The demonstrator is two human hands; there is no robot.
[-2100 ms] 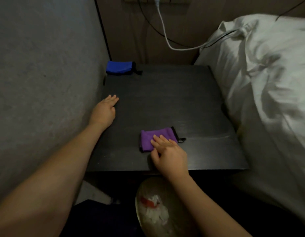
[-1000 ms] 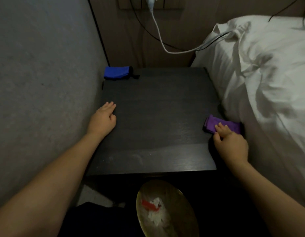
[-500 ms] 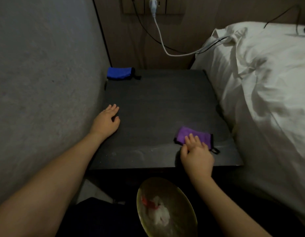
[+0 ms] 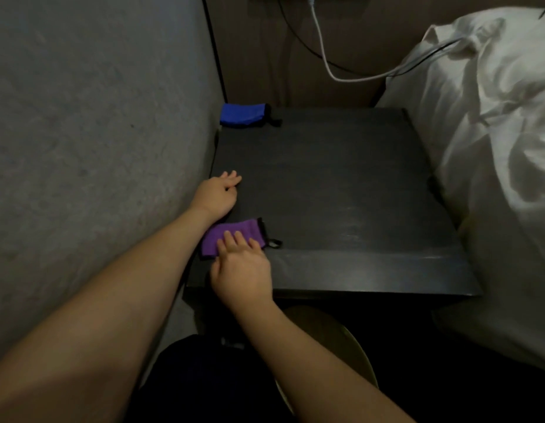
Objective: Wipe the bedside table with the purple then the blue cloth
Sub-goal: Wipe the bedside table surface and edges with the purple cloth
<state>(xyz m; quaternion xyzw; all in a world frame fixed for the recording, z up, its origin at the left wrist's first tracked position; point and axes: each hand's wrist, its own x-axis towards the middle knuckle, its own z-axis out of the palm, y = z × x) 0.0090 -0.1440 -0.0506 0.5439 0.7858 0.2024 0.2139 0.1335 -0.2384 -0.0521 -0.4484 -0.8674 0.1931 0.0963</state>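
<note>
A grey wall [image 4: 82, 132] fills the left side, and a bed with rumpled white bedding [image 4: 494, 148] fills the right. Between them stands a dark bedside table, its flat black surface [image 4: 341, 184] seen from above. A white cable [image 4: 323, 53] hangs down the brown panel behind it and runs toward the bed. The person's left hand [image 4: 216, 193] rests on the surface at its left edge, beside the wall, its grip released and fingers relaxed. The right hand [image 4: 243, 270] is near the front left corner, straight fingers pressing flat on the purple cloth [image 4: 231, 236], grip released rather than curled round it. The purple cloth lies just in front of the left wrist. The blue cloth [image 4: 243, 115] lies folded in the far left corner, untouched.
</note>
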